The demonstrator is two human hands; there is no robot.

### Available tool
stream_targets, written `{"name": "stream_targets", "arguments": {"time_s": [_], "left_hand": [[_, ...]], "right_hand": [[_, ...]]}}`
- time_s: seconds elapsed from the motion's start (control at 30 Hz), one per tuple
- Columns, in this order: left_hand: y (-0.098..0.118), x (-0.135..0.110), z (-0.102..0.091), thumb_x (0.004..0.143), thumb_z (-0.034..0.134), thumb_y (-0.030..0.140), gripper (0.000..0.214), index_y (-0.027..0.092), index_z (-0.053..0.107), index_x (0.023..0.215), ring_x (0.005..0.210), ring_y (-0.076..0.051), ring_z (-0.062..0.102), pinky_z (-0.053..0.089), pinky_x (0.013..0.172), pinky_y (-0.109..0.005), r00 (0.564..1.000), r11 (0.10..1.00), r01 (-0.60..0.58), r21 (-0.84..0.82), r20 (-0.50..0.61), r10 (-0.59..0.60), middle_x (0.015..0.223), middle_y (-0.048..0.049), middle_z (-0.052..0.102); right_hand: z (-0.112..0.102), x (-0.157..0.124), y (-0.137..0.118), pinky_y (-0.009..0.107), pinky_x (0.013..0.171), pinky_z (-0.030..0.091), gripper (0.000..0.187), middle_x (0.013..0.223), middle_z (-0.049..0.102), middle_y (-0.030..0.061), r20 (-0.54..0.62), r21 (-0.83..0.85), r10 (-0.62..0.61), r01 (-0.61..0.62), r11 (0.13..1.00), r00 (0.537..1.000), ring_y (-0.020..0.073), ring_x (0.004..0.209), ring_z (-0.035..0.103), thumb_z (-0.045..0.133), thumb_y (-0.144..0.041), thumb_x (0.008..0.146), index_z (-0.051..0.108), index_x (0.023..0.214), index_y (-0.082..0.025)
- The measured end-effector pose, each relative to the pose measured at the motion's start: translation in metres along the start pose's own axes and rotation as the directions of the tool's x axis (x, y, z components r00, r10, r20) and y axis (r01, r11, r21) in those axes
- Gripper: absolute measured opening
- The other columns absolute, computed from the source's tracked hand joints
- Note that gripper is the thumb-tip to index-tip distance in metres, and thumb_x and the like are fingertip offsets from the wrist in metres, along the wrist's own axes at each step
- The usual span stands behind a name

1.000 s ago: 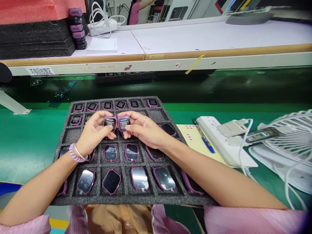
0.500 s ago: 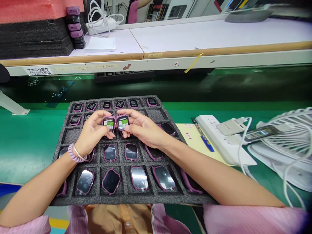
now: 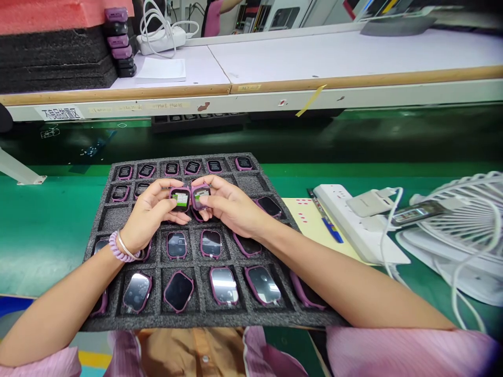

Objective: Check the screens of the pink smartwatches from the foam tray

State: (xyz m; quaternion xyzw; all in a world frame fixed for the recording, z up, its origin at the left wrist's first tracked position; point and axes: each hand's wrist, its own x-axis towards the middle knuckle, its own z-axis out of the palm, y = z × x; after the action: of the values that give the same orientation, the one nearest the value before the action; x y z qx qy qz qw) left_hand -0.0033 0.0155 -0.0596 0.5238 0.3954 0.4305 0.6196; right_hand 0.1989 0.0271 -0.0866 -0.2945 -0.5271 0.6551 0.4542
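My left hand (image 3: 151, 209) grips a purple smartwatch (image 3: 181, 200) whose lit screen shows green and white; its thumb rests at the screen's left edge. Side by side with it, a second purple smartwatch (image 3: 200, 196) is held in my right hand (image 3: 230, 207), the thumb lying over its lit screen. Both watches are above a dark grey foam tray (image 3: 157, 319). Purple-cased watches lie in many of the tray's compartments, such as a dark-screened watch (image 3: 179, 291) in the front row. Those in the back row, like one watch (image 3: 243, 163) at right, show white text.
Right of the tray are a yellow sheet (image 3: 293, 209), a blue pen (image 3: 332, 230), a white power strip (image 3: 353, 225) with a cable, and a white fan (image 3: 467, 220). A shelf (image 3: 275, 57) runs across the back, with stacked foam trays (image 3: 55, 60) at its left.
Both hands and their watches have shifted slightly right. My right thumb now covers more of its screen, and my left thumb has moved onto the edge of its screen.
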Motion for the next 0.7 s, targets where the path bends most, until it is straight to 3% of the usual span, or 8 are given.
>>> {"name": "stream_targets", "arguments": {"time_s": [0.3, 0.7], "left_hand": [[-0.0008, 0.0006, 0.0009, 0.076, 0.066, 0.023, 0.040, 0.017, 0.056, 0.114, 0.065, -0.018, 0.076, 0.066, 0.065, -0.028, 1.000, 1.000, -0.002, 0.005, 0.017, 0.001, 0.095, -0.0008, 0.070], [0.0008, 0.0006, 0.0001, 0.078, 0.069, 0.029, 0.037, 0.017, 0.056, 0.111, 0.061, -0.018, 0.074, 0.066, 0.062, -0.028, 1.000, 1.000, -0.010, -0.016, -0.003, 0.010, 0.087, 0.0012, 0.068]], "right_hand": [[0.0006, 0.0000, 0.0010, 0.024, 0.055, 0.045, 0.039, 0.078, 0.060, -0.0042, 0.000, -0.020, -0.010, 0.010, 1.000, 1.000, 0.0108, 0.056, 0.053, 0.079, -0.030, 0.082, 0.057, 0.112, -0.019], [-0.0006, -0.0007, -0.0008, 0.027, 0.057, 0.048, 0.038, 0.083, 0.064, -0.0021, 0.020, -0.014, -0.005, 0.005, 1.000, 1.000, 0.0132, 0.060, 0.059, 0.076, -0.027, 0.081, 0.058, 0.114, -0.020]]}}
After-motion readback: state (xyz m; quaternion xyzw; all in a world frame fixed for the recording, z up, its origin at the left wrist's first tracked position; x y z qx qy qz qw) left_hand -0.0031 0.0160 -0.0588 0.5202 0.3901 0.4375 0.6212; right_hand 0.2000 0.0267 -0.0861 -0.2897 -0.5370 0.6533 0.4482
